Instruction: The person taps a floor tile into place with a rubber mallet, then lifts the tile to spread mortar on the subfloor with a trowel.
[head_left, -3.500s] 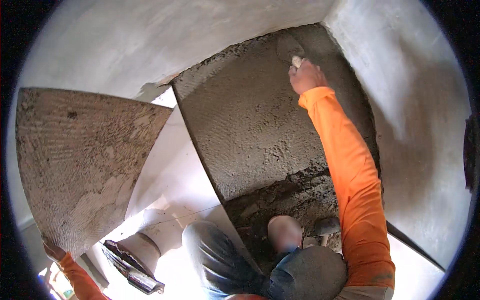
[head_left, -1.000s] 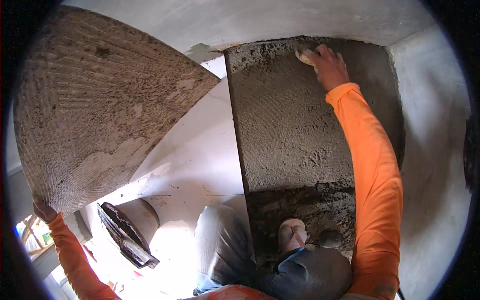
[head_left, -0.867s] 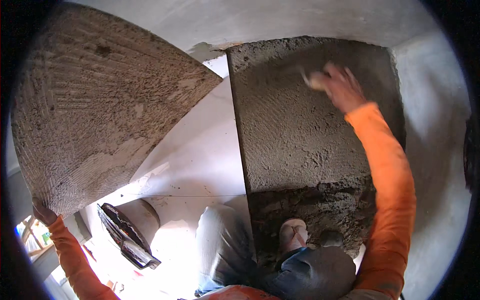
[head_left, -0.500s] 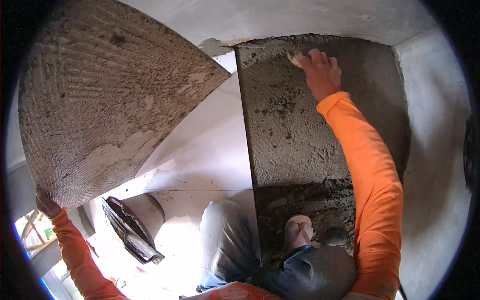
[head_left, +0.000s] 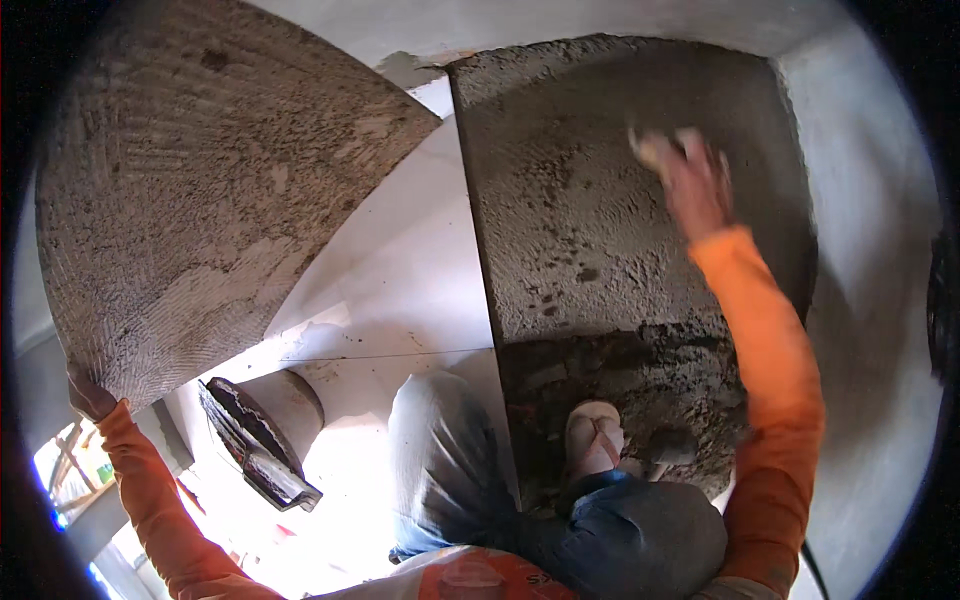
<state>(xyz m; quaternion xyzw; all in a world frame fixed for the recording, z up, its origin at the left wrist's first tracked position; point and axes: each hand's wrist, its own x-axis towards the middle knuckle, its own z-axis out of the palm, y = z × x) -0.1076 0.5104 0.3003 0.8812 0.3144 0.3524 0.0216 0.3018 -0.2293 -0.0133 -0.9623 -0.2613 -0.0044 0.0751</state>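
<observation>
My left hand [head_left: 92, 396] grips the lower corner of a large tile [head_left: 220, 220], held tilted at the left. Ridged grey-brown mortar covers its back, which faces me. On the right, my right hand [head_left: 697, 190] is over the bed of wet mortar [head_left: 560, 220], its arm stretched forward. The fingers are curled and smeared by motion. A small pale thing shows at the fingertips, too blurred to name. Specks and darker wet spots dot the mortar bed.
White laid tiles [head_left: 400, 260] border the mortar on the left. A bucket [head_left: 290, 410] lies on its side there. My sandalled foot [head_left: 595, 440] stands on rough dark ground, with a dark tool head [head_left: 672, 446] beside it. Pale walls [head_left: 870, 200] enclose the right and far sides.
My right hand has moved right and slightly nearer over the mortar. More dark wet spots show on it. The view has shifted slightly; my left hand still grips the tile.
</observation>
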